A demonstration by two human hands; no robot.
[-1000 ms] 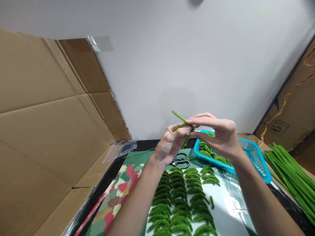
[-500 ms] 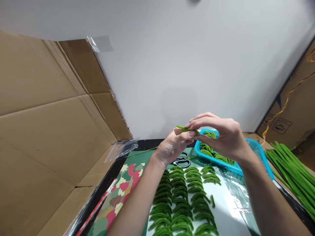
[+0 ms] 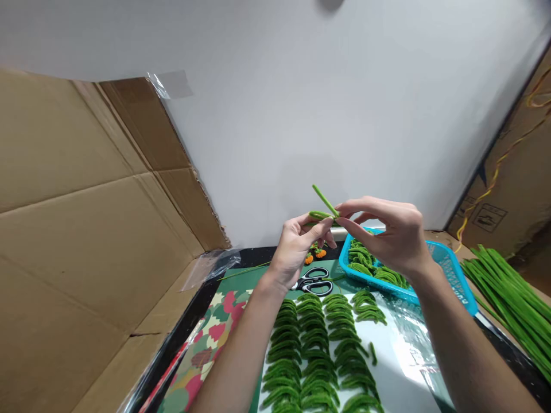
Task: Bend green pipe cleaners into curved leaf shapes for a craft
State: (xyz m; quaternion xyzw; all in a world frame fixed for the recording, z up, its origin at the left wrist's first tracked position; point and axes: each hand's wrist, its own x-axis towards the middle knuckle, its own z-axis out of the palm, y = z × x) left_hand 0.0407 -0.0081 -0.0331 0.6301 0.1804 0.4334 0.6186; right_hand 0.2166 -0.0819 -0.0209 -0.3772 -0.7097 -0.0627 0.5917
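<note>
Both hands meet above the work mat, pinching one green pipe cleaner (image 3: pixel 324 201) bent into a loop with a straight end pointing up and to the left. My left hand (image 3: pixel 297 246) grips the looped part between thumb and fingers. My right hand (image 3: pixel 387 232) pinches it with thumb and fingertips at the bend. Below them, rows of curved green pipe-cleaner pieces (image 3: pixel 318 350) lie on a white sheet (image 3: pixel 387 355). Black-handled scissors (image 3: pixel 316 282) rest on the green mat behind the rows.
A blue plastic basket (image 3: pixel 456 281) holds more shaped green pieces. To the right lies a bundle of long green pipe cleaners (image 3: pixel 512 304). Small orange pumpkin-like pieces (image 3: pixel 319 253) sit near the wall. Cardboard (image 3: pixel 77 241) stands on the left.
The green pipe cleaner's straight end has swung up from nearly flat, and its loop shows more. My right fingertips have shifted to the bend. The orange pieces have come into view.
</note>
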